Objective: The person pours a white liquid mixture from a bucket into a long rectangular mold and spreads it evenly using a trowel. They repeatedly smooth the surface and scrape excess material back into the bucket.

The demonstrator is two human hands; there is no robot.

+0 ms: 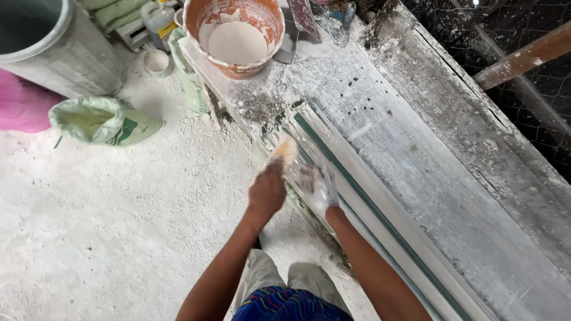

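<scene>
Plaster moulding strip (380,220) runs from frame centre to the lower right along the dusty workbench (452,166), long, ribbed, with a green line. Left hand (267,191) closes its fingers on a brush (284,150) at the strip's upper end. Right hand (320,187), plaster-coated, lies flat with fingers spread on the strip. Likely heavy, brittle, slick when wet; best supported from underneath along its length. Orange bucket (235,35) of white mix sits top centre.
</scene>
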